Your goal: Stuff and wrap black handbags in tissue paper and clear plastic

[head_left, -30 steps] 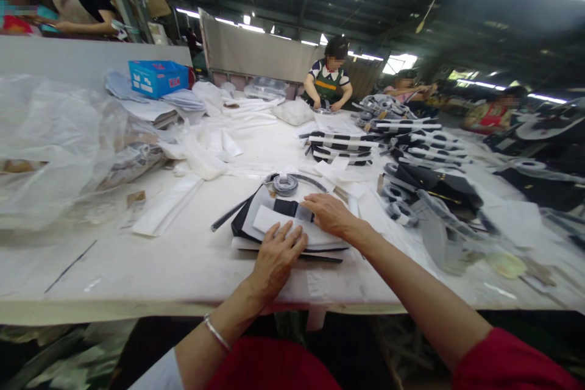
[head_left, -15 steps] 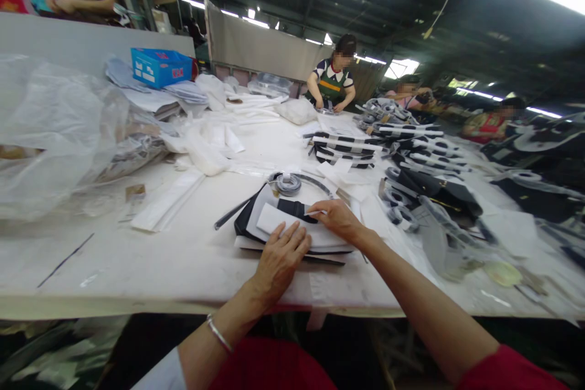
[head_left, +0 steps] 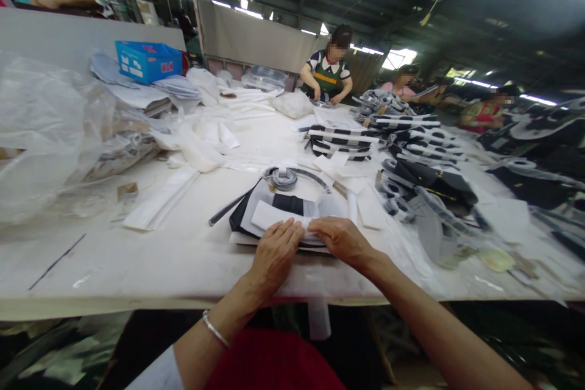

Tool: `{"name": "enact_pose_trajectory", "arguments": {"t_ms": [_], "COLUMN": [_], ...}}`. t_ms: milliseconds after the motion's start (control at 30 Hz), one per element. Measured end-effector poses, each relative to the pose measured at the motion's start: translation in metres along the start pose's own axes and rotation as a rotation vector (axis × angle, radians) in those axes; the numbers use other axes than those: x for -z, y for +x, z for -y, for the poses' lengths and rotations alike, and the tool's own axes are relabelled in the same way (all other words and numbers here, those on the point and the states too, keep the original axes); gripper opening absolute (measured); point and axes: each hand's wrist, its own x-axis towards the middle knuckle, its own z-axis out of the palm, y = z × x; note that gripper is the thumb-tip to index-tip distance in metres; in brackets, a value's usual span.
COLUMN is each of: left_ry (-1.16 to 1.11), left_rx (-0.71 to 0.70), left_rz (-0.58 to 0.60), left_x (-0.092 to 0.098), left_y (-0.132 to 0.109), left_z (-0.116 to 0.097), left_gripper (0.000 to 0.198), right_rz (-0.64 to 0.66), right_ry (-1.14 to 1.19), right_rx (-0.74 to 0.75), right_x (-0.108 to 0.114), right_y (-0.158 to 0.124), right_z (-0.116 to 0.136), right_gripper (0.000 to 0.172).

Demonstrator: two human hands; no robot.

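A flat stack of black and white pieces (head_left: pixel 256 210) lies on the white table (head_left: pixel 150 256) in front of me. My left hand (head_left: pixel 274 254) rests flat on the near edge of the stack, fingers stretched out over a white sheet (head_left: pixel 269 214). My right hand (head_left: pixel 342 239) lies beside it on the same edge, fingers pointing left and touching the white sheet near my left fingertips. A grey coiled strap (head_left: pixel 284 178) and a thin dark strip (head_left: pixel 227 209) lie just behind and left of the stack.
Crumpled clear plastic bags (head_left: pixel 50 128) fill the left side. A blue box (head_left: pixel 145 61) stands at the back left. Striped black and white pieces (head_left: pixel 347 140) and dark bags (head_left: pixel 429 180) crowd the right. A person (head_left: pixel 329 70) works at the far end; others sit at the right.
My right hand has drawn back from the far part of the stack to its near edge, beside my left hand. The left hand has shifted slightly toward me.
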Motion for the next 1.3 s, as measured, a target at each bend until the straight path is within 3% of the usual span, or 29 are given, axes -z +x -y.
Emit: {"name": "enact_pose_trajectory", "arguments": {"t_ms": [267, 433, 633, 867, 1033, 1300], "left_ry": [-0.029, 0.006, -0.009, 0.074, -0.090, -0.183], "left_rx": [0.038, 0.021, 0.015, -0.120, -0.184, -0.104], "left_rz": [0.072, 0.052, 0.062, 0.101, 0.154, 0.046], "left_x": [0.003, 0.001, 0.006, 0.009, 0.006, -0.003], "left_y": [0.002, 0.001, 0.002, 0.010, 0.013, 0.007], "left_z": [0.000, 0.000, -0.001, -0.008, -0.004, -0.003], "left_gripper": [0.041, 0.036, 0.033, 0.032, 0.036, 0.029], "right_rz": [-0.177, -0.246, -0.265, -0.300, -0.319, -0.261], "right_ry": [0.070, 0.077, 0.027, -0.018, -0.026, -0.079], "right_rx": [0.098, 0.100, 0.177, 0.197, 0.170, 0.202], "right_x": [-0.008, -0.007, -0.008, -0.017, -0.020, -0.010], "right_y": [-0.016, -0.024, -0.030, -0.036, -0.038, -0.041], "right_z": [0.008, 0.013, 0.020, 0.022, 0.026, 0.022], "right_gripper": [0.024, 0.022, 0.026, 0.027, 0.028, 0.035]}}
